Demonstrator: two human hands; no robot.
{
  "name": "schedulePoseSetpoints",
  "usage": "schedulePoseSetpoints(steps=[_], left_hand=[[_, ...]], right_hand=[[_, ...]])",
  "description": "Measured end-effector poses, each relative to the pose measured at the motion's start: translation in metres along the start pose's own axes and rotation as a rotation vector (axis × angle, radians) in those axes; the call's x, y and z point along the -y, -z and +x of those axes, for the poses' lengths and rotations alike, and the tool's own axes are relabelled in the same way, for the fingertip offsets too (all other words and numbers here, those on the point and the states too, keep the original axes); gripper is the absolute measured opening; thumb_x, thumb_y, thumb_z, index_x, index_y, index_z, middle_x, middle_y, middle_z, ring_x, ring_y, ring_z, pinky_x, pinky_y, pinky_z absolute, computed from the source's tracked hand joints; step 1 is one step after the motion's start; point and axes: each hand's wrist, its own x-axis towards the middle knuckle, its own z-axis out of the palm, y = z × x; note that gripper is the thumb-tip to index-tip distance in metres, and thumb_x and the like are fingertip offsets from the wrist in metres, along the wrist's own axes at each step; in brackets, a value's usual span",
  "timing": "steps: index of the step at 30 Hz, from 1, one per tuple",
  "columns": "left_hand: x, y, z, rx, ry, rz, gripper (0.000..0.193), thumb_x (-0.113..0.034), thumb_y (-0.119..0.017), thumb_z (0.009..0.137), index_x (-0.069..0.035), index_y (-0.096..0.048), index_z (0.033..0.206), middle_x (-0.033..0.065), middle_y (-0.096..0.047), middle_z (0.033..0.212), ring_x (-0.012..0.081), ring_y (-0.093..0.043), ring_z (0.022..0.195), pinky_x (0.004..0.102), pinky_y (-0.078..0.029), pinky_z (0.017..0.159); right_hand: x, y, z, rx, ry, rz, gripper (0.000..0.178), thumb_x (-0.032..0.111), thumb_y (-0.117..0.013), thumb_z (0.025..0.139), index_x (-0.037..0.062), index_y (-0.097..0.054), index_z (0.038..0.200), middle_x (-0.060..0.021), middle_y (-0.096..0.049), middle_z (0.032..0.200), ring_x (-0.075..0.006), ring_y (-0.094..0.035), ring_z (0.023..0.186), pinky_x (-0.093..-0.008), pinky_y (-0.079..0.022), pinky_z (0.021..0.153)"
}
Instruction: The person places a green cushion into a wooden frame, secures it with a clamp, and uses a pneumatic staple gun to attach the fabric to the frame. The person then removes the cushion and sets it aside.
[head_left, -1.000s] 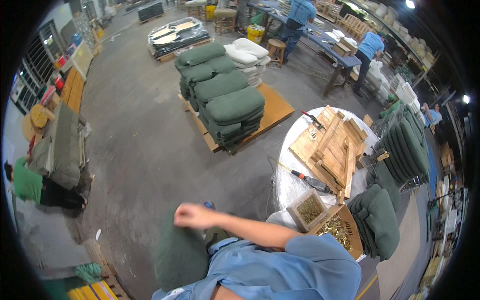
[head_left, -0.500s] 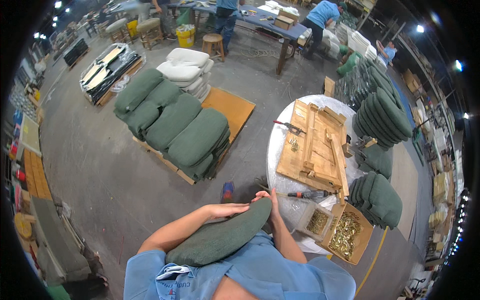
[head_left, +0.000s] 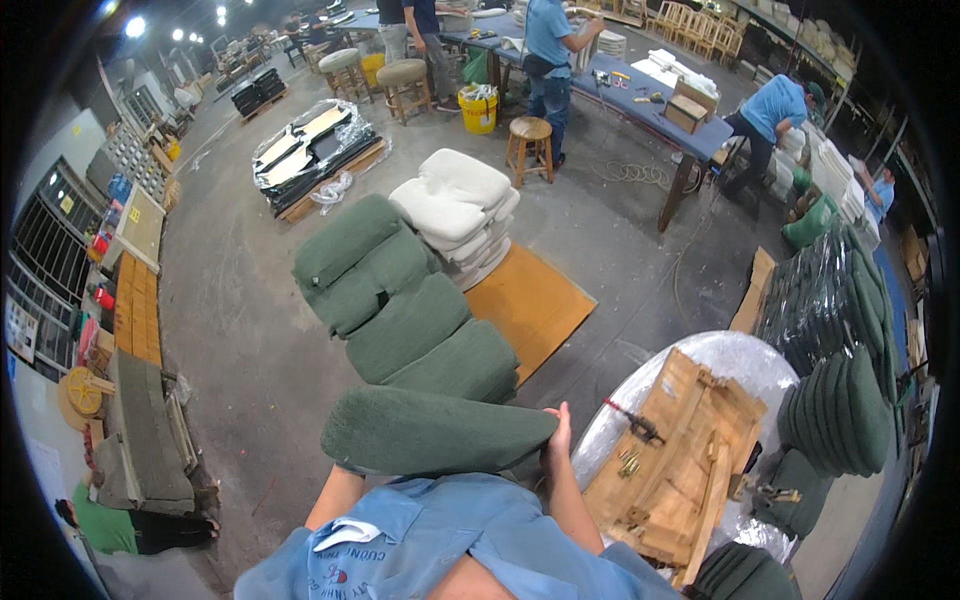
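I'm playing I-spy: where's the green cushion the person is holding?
In the head view, the green cushion is at lower middle, a bit left, between the stacked green cushions and the blue shirt, its right end in the right hand.

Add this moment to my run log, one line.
Held: green cushion; Right hand: gripping cushion's right end; Left hand: hidden behind cushion; Ahead: green cushion stack, white cushion stack; To right: round table bearing wooden panel

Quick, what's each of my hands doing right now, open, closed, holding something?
Left hand: hidden by the green cushion, so its grip cannot be told.
Right hand: holding the cushion's right end.
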Motion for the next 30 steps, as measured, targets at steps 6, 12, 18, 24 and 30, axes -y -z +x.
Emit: schedulePoseSetpoints(steps=[6, 12, 18, 24, 30], left_hand=[[0.003, -0.159, 0.132, 0.277, 0.381, 0.221, 0.083, -0.065, -0.046, 0.107, 0.006, -0.052, 0.149, 0.0209, -0.063, 0.143, 0.0294, -0.062, 0.131, 0.0418, -0.049, 0.113], [0.048, -0.201, 0.257, 0.819, 0.783, 0.59, 0.076, -0.058, -0.061, 0.102, 0.009, -0.063, 0.139, 0.0236, -0.066, 0.14, 0.0322, -0.061, 0.133, 0.041, -0.044, 0.117], [0.121, -0.266, 0.368, 1.26, 0.89, 0.765, 0.075, -0.052, -0.072, 0.096, 0.007, -0.062, 0.142, 0.0234, -0.061, 0.148, 0.0349, -0.055, 0.142, 0.0455, -0.036, 0.124], [0.126, -0.251, 0.458, 1.129, 0.916, 0.635, 0.073, -0.048, -0.075, 0.096, 0.008, -0.063, 0.141, 0.0206, -0.065, 0.144, 0.0289, -0.061, 0.134, 0.0386, -0.044, 0.116], [0.141, -0.279, 0.514, 1.084, 1.181, 0.674, 0.063, -0.043, -0.072, 0.101, 0.007, -0.065, 0.139, 0.0163, -0.07, 0.137, 0.0224, -0.064, 0.126, 0.0354, -0.048, 0.11]], right_hand=[[0.158, 0.049, -0.012, 0.222, 0.293, -0.132, 0.042, 0.038, -0.055, 0.106, 0.0084, -0.065, 0.134, -0.0034, -0.067, 0.083, -0.0138, -0.065, 0.075, -0.0286, -0.051, 0.071], [0.382, 0.028, -0.011, 0.242, 0.406, -0.809, 0.061, 0.021, -0.063, 0.104, 0.0155, -0.042, 0.162, -0.0062, -0.074, 0.093, -0.0149, -0.071, 0.079, -0.0318, -0.06, 0.067], [0.551, -0.023, 0.104, -0.3, 0.416, -1.418, 0.07, 0.015, -0.058, 0.093, 0.0235, -0.046, 0.161, -0.0062, -0.076, 0.082, -0.0183, -0.074, 0.065, -0.0356, -0.06, 0.072], [0.619, -0.047, 0.233, -0.531, 0.383, -1.657, 0.062, 0.019, -0.055, 0.092, 0.0241, -0.054, 0.154, -0.0105, -0.08, 0.103, -0.0276, -0.076, 0.108, -0.0467, -0.055, 0.101], [0.636, 0.0, 0.28, -0.658, 0.356, -1.634, 0.06, 0.024, -0.059, 0.09, 0.0221, -0.059, 0.15, -0.0174, -0.066, 0.144, -0.0373, -0.062, 0.134, -0.0521, -0.051, 0.109]])
